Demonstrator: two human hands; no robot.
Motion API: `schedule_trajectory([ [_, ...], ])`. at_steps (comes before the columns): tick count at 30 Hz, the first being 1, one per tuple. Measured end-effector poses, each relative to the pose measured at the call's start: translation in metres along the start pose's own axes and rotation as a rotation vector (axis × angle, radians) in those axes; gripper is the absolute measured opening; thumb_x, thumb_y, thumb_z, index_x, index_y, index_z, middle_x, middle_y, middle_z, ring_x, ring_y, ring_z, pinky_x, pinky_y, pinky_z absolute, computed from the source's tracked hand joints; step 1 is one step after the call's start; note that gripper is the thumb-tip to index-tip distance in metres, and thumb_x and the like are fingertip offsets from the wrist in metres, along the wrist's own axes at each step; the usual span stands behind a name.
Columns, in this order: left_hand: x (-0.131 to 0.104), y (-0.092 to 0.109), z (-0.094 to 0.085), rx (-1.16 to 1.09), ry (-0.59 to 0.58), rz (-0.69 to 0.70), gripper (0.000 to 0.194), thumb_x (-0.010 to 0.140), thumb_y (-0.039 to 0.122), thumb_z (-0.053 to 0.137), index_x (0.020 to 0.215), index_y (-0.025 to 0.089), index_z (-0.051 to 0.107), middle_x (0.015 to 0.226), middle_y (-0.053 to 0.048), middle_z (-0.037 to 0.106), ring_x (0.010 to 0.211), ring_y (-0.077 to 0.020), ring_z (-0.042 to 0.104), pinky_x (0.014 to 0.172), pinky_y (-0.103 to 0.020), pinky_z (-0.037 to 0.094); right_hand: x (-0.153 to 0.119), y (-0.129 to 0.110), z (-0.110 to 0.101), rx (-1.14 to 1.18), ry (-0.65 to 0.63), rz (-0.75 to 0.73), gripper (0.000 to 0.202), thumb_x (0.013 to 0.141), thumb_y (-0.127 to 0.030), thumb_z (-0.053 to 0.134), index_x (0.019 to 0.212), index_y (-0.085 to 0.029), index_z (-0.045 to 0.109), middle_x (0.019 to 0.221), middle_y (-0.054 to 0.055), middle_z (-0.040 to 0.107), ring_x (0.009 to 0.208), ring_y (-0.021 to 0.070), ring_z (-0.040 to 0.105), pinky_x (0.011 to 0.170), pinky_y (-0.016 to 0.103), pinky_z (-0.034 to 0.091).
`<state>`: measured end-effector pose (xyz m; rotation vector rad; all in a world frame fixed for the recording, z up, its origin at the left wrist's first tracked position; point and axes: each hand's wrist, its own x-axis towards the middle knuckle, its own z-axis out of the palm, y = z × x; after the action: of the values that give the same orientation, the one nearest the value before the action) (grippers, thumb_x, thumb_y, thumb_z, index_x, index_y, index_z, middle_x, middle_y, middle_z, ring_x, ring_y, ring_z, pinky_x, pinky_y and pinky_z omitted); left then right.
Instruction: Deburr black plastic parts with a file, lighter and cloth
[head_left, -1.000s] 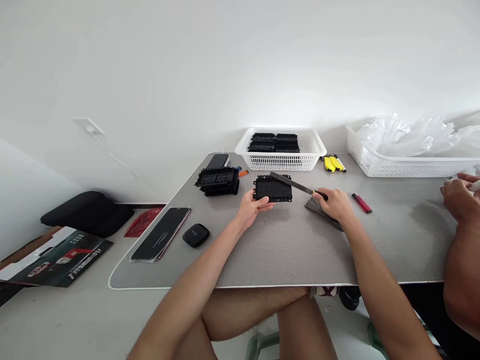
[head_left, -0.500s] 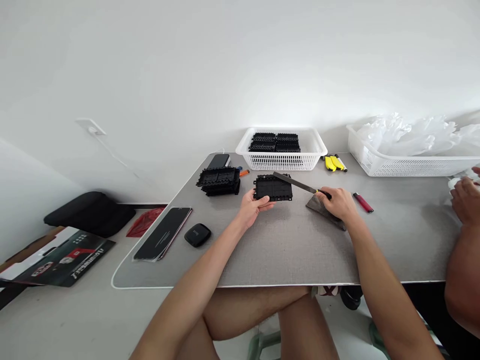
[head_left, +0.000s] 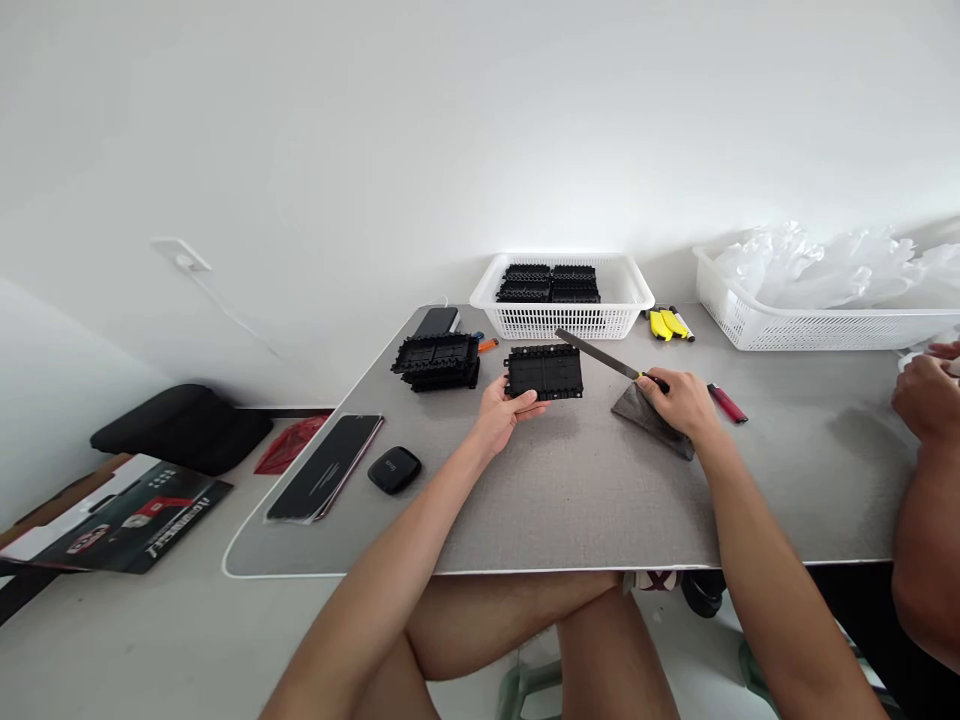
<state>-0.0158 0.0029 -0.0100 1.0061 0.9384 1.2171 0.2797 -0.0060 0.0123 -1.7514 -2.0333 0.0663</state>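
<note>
My left hand grips a flat black plastic part with toothed edges by its lower left side, thumb on top, held above the table. In my right hand is a flat file, gripped by its dark handle. The file's blade points up and left, with its tip just beyond the part's upper right edge, apart from it. Under my right hand lies a dark grey cloth. A stack of similar black parts sits left of my left hand.
Behind is a white basket holding more black parts. Yellow-handled cutters, a red lighter, a black case and a dark tablet-like panel lie around. Plastic bags fill another basket; a co-worker's hands are at right.
The file has lifted off the part's top edge and shifted slightly right with my right hand. My left hand and the part have barely moved. The co-worker's hand moved slightly left.
</note>
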Motion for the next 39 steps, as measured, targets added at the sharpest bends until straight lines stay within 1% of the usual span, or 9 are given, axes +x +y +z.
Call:
schedule_trajectory([
  [4, -0.002, -0.001, 0.002, 0.023, -0.012, 0.016, 0.05, 0.067, 0.023, 0.081, 0.108, 0.016, 0.053, 0.095, -0.009, 0.071, 0.079, -0.0234, 0.074, 0.073, -0.034, 0.063, -0.001, -0.026, 0.009, 0.154, -0.062, -0.067, 0.048, 0.095, -0.053, 0.031, 0.082, -0.02, 0.065, 0.065, 0.003, 0.059, 0.06, 0.0162, 0.049, 0.056, 0.026, 0.026],
  [7, -0.002, -0.001, 0.002, 0.026, -0.015, 0.036, 0.055, 0.067, 0.024, 0.081, 0.113, 0.018, 0.053, 0.102, -0.01, 0.07, 0.083, -0.0248, 0.073, 0.075, -0.036, 0.063, -0.001, -0.039, 0.014, 0.174, -0.1, -0.087, 0.046, 0.094, -0.052, 0.033, 0.08, -0.021, 0.063, 0.064, 0.002, 0.058, 0.062, 0.0162, 0.049, 0.056, 0.026, 0.026],
  [14, 0.001, -0.002, 0.0, 0.026, 0.034, 0.037, 0.055, 0.068, 0.022, 0.081, 0.115, 0.016, 0.052, 0.104, -0.011, 0.069, 0.086, -0.0256, 0.073, 0.078, -0.038, 0.063, 0.001, -0.015, 0.011, 0.201, -0.086, -0.033, 0.047, 0.093, -0.052, 0.033, 0.073, -0.019, 0.06, 0.06, 0.001, 0.053, 0.056, 0.0143, 0.043, 0.055, 0.025, 0.027],
  [18, -0.001, -0.001, 0.003, 0.037, 0.018, 0.035, 0.056, 0.066, 0.024, 0.082, 0.113, 0.017, 0.052, 0.101, -0.01, 0.07, 0.087, -0.0272, 0.073, 0.077, -0.038, 0.063, 0.0, -0.03, 0.014, 0.3, -0.094, -0.075, 0.047, 0.094, -0.051, 0.031, 0.069, -0.019, 0.055, 0.059, 0.0, 0.051, 0.056, 0.0133, 0.043, 0.055, 0.025, 0.028],
  [21, -0.001, 0.0, 0.003, 0.024, 0.018, 0.05, 0.058, 0.065, 0.024, 0.083, 0.113, 0.018, 0.052, 0.1, -0.009, 0.07, 0.085, -0.0265, 0.073, 0.076, -0.037, 0.063, 0.0, -0.037, 0.017, 0.285, -0.109, -0.089, 0.044, 0.094, -0.05, 0.033, 0.069, -0.02, 0.054, 0.059, 0.0, 0.051, 0.056, 0.0135, 0.042, 0.055, 0.025, 0.027],
  [27, 0.001, -0.002, 0.0, 0.008, 0.043, 0.057, 0.055, 0.066, 0.022, 0.081, 0.112, 0.017, 0.051, 0.101, -0.01, 0.07, 0.084, -0.0252, 0.073, 0.078, -0.037, 0.062, 0.002, -0.018, 0.015, 0.282, -0.019, 0.014, 0.046, 0.093, -0.051, 0.032, 0.062, -0.02, 0.046, 0.055, -0.001, 0.045, 0.054, 0.0137, 0.039, 0.054, 0.027, 0.025],
  [29, 0.002, -0.003, 0.001, 0.012, 0.042, 0.049, 0.055, 0.066, 0.022, 0.082, 0.112, 0.017, 0.051, 0.1, -0.01, 0.07, 0.083, -0.0254, 0.073, 0.077, -0.038, 0.062, 0.001, -0.02, 0.014, 0.317, -0.018, 0.015, 0.047, 0.094, -0.051, 0.031, 0.061, -0.02, 0.044, 0.054, -0.001, 0.044, 0.053, 0.0131, 0.039, 0.054, 0.027, 0.025],
  [34, -0.001, -0.002, 0.003, 0.022, 0.014, 0.046, 0.058, 0.065, 0.023, 0.082, 0.114, 0.017, 0.051, 0.098, -0.009, 0.07, 0.084, -0.0267, 0.073, 0.076, -0.039, 0.063, 0.0, -0.037, 0.019, 0.34, -0.063, -0.072, 0.044, 0.094, -0.051, 0.033, 0.064, -0.02, 0.046, 0.055, -0.002, 0.045, 0.054, 0.0123, 0.039, 0.054, 0.026, 0.025],
  [39, -0.002, 0.0, 0.004, 0.018, 0.034, 0.043, 0.059, 0.067, 0.021, 0.081, 0.117, 0.017, 0.05, 0.105, -0.011, 0.068, 0.087, -0.0263, 0.073, 0.078, -0.038, 0.063, 0.003, -0.022, 0.019, 0.317, -0.006, 0.022, 0.044, 0.092, -0.05, 0.036, 0.061, -0.02, 0.042, 0.054, -0.002, 0.043, 0.053, 0.0124, 0.036, 0.053, 0.026, 0.023],
])
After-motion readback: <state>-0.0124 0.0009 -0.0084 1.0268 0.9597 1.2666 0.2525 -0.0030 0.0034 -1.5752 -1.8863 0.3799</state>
